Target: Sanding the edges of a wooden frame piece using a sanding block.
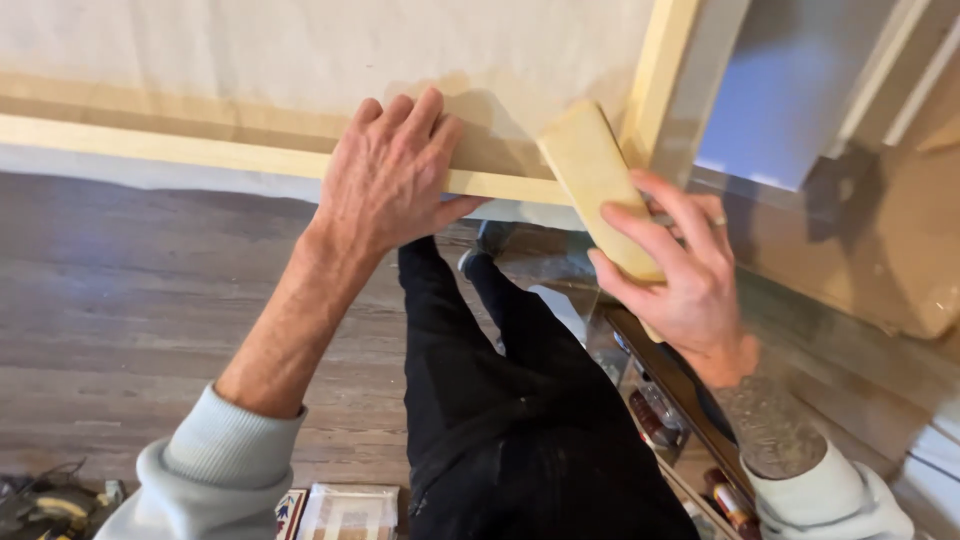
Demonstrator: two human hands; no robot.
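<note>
a dark grey-brown plank floor (120, 300) runs across the lower left, in soft even light. at the upper right stands a pale blue-white wall panel (790, 80) edged with white trim (880, 80). a low shelf (680, 390) at lower right holds small bottles (650, 415).

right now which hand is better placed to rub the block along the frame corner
Right hand: its fingers already grip the pale block, whose tip sits at the wooden frame corner. The left hand lies flat, bracing the rail.
</note>
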